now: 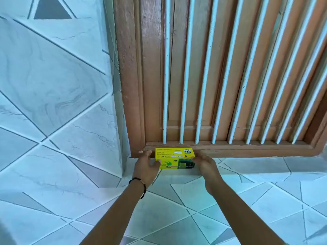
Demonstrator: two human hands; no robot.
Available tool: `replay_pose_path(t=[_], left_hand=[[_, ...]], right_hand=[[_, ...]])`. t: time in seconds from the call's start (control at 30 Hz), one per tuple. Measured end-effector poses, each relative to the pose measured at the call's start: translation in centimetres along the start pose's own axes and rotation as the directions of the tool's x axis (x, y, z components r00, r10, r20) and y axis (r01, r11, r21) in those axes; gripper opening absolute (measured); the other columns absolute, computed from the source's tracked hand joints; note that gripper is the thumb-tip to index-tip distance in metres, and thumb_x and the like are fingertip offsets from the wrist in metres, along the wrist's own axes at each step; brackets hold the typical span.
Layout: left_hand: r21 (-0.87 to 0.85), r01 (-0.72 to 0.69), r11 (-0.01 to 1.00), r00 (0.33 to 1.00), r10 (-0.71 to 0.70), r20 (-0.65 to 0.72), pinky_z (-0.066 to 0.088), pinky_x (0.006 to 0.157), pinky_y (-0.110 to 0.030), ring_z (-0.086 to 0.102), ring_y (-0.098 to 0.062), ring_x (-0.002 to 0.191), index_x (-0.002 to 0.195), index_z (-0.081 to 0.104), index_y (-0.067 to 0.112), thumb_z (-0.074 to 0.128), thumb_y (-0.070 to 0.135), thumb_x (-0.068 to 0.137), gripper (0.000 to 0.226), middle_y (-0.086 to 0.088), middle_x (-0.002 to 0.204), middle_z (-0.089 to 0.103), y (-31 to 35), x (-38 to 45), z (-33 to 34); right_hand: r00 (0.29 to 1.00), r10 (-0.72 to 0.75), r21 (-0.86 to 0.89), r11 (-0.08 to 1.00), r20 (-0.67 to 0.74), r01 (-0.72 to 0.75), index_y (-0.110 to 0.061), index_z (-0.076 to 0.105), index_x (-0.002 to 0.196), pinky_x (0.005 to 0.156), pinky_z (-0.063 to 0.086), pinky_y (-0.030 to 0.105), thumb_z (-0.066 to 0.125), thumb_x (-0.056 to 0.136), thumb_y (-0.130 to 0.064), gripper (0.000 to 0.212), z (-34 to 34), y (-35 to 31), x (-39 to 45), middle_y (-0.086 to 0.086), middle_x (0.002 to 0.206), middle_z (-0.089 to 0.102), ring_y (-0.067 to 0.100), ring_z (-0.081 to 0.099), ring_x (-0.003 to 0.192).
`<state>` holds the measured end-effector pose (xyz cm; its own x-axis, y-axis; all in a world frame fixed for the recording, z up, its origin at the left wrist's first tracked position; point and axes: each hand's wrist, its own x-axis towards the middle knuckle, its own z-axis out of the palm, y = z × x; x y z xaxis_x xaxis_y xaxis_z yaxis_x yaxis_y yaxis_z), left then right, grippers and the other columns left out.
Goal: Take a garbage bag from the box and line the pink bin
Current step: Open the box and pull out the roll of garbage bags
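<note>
A small yellow and green box of bin bags [174,157] sits on the tiled ledge right under the wooden window sill. My left hand [146,166] holds its left end, thumb on the front face and fingers curled round the end. At the box's right end, my right hand [205,165] has its fingers against the side. The box looks closed. No pink bin and no loose bag are in view.
A brown wooden window frame [230,149] with white vertical bars [183,85] rises behind the box. White and grey tiled wall [53,85] stands to the left, and a tiled surface [177,209] spreads below my arms.
</note>
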<state>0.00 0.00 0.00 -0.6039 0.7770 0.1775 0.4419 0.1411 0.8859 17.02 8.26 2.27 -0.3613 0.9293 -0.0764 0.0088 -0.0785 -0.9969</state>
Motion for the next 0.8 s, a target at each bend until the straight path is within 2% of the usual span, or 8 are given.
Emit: replay_pose_path(t=[0.07,0.2,0.3,0.4,0.53,0.63,0.73,0.8], left_hand=[[0.0,-0.035,0.999,0.999,0.035,0.023,0.046,0.098,-0.033,0.061,-0.023,0.11,0.116,0.058,0.015,0.06,0.015,0.084,0.032,-0.003,0.115,0.068,0.0,0.3,0.3],[-0.019,-0.089,0.996,0.996,0.089,0.003,0.048,0.093,-0.028,0.065,-0.018,0.097,0.116,0.058,0.02,0.059,0.007,0.082,0.036,0.003,0.101,0.069,0.1,-1.1,1.2],[-0.08,-0.122,0.989,0.992,0.119,-0.038,0.049,0.094,-0.027,0.064,-0.015,0.098,0.122,0.054,0.021,0.059,0.002,0.081,0.046,0.002,0.107,0.066,0.3,-2.7,1.6],[-0.086,-0.181,0.98,0.98,0.173,-0.094,0.044,0.088,-0.009,0.058,-0.007,0.099,0.129,0.05,0.016,0.059,0.0,0.082,0.051,0.002,0.114,0.057,0.8,-5.8,1.6],[-0.066,-0.262,0.963,0.954,0.249,-0.165,0.043,0.096,-0.022,0.053,-0.011,0.111,0.13,0.046,0.021,0.059,0.014,0.079,0.053,0.018,0.116,0.049,1.1,-11.3,2.0],[-0.218,-0.222,0.95,0.967,0.186,-0.174,0.043,0.086,-0.008,0.053,-0.001,0.112,0.119,0.044,0.037,0.062,0.017,0.081,0.047,0.022,0.123,0.046,2.3,-15.8,2.7],[-0.365,-0.161,0.917,0.981,0.108,-0.163,0.044,0.076,-0.002,0.056,0.015,0.098,0.118,0.047,0.026,0.059,0.009,0.086,0.038,0.014,0.122,0.052,3.7,-20.6,3.3],[-0.382,-0.148,0.912,0.981,0.087,-0.173,0.044,0.078,-0.002,0.058,0.016,0.095,0.113,0.05,0.027,0.056,0.012,0.088,0.03,0.013,0.12,0.056,4.0,-23.5,3.7]], right_hand=[[1.0,-0.01,-0.012,1.0,-0.001,0.01,-0.017,0.065,0.105,0.084,0.033,0.028,0.054,0.088,-0.007,0.023,0.3,0.0,0.4,-0.001,0.101,0.065,0.014,0.055,0.092],[0.998,-0.046,-0.012,0.999,0.048,0.047,-0.017,0.066,0.108,0.076,0.04,0.026,0.052,0.088,-0.001,0.029,0.5,0.7,0.4,0.004,0.104,0.067,0.017,0.057,0.094],[0.991,-0.111,0.023,0.994,0.078,0.109,-0.021,0.068,0.1,0.076,0.042,0.022,0.052,0.085,0.003,0.032,0.2,1.3,-0.6,0.009,0.106,0.068,0.021,0.057,0.096],[0.977,-0.188,0.069,0.981,0.104,0.182,-0.014,0.067,0.108,0.078,0.044,0.023,0.054,0.084,0.006,0.034,-0.9,1.9,-2.8,0.009,0.102,0.069,0.019,0.059,0.093],[0.969,-0.243,0.143,0.962,0.053,0.234,-0.008,0.063,0.113,0.081,0.046,0.022,0.057,0.084,0.005,0.032,-3.0,3.2,-6.8,0.01,0.103,0.07,0.017,0.062,0.092],[0.973,-0.232,0.193,0.955,0.013,0.225,-0.004,0.06,0.111,0.076,0.048,0.017,0.061,0.084,-0.001,0.027,-4.3,4.6,-10.3,0.01,0.106,0.069,0.013,0.064,0.092],[0.981,-0.192,0.272,0.943,-0.033,0.193,-0.005,0.058,0.105,0.072,0.048,0.015,0.06,0.082,0.005,0.025,-6.0,6.1,-14.4,0.011,0.099,0.068,0.01,0.065,0.082],[0.988,-0.155,0.309,0.938,-0.025,0.155,-0.006,0.057,0.102,0.07,0.049,0.014,0.059,0.081,0.009,0.026,-7.2,6.8,-16.8,0.01,0.097,0.067,0.011,0.064,0.08]])
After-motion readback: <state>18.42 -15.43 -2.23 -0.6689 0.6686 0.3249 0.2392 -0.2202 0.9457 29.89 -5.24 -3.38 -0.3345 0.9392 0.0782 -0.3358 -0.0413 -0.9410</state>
